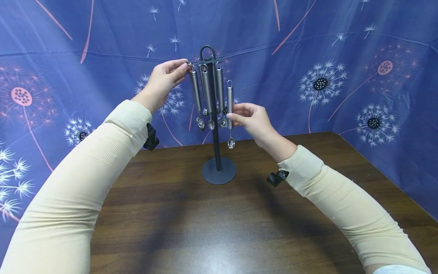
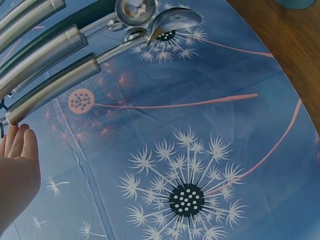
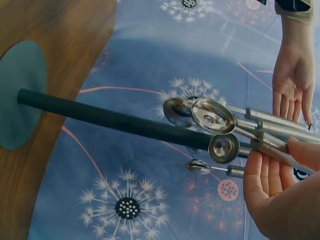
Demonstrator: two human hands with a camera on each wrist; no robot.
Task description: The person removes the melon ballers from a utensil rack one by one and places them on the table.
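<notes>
My right hand pinches the handle of a small steel scoop between thumb and fingers. The scoop hangs upright, bowl down, its top loop free, just right of a dark rack. Several similar scoops with rounded bowls, such as the front one, hang by loops from the rack's top. At the upper left, my left hand pinches the rack's rim beside the loop of the leftmost scoop; the exact contact is small. In the right wrist view, the held scoop's bowl overlaps the hanging ones.
The rack's round base stands on a brown wooden table, near its back edge. Behind it hangs a blue dandelion-print cloth. Small black devices, one at the left cuff and one at the right cuff, stick out below the sleeves.
</notes>
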